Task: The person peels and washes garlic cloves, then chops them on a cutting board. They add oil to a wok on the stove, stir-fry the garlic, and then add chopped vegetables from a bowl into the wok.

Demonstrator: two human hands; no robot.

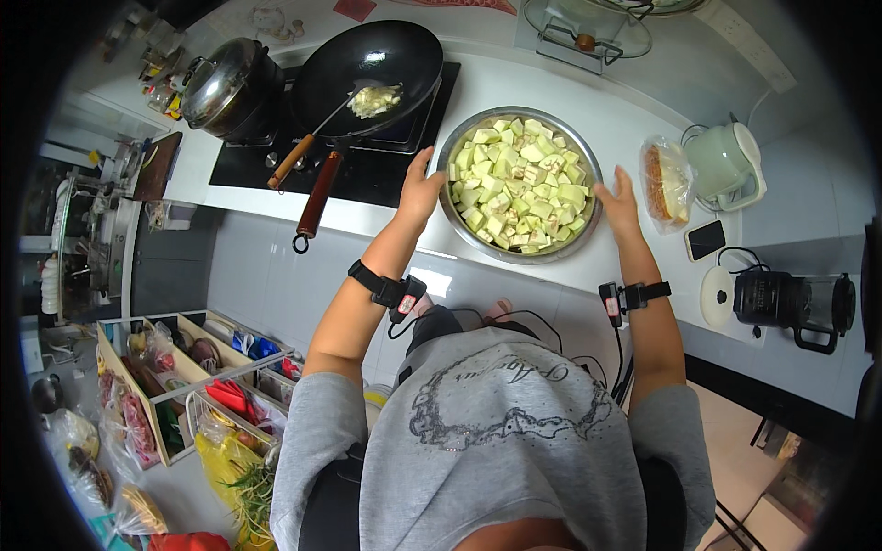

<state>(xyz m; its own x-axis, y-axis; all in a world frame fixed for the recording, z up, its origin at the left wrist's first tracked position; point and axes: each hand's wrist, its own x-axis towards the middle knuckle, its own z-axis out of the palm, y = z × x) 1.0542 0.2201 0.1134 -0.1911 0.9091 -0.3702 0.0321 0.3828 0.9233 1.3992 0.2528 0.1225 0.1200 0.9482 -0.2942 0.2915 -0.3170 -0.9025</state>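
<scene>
A wide steel bowl (521, 256) heaped with peeled, pale green cubes, perhaps eggplant (518, 182), rests on the white counter. My left hand (420, 189) is at its left rim, fingers apart; whether it touches the rim is hard to tell. At the right rim is my right hand (617, 202), also with fingers apart and the thumb close to the metal. Neither hand holds anything. Left of the bowl, a black wok (406, 62) sits on the hob with chopped pale pieces (374, 101) in it. A wooden-handled spatula (295, 160) leans in the wok.
A lidded steel pot (219, 86) stands on the black hob (238, 165). Right of the bowl are bagged bread (666, 184), a pale green kettle (723, 165), a phone (705, 240) and a blender jug (820, 303). The wok's handle (320, 196) juts past the counter edge.
</scene>
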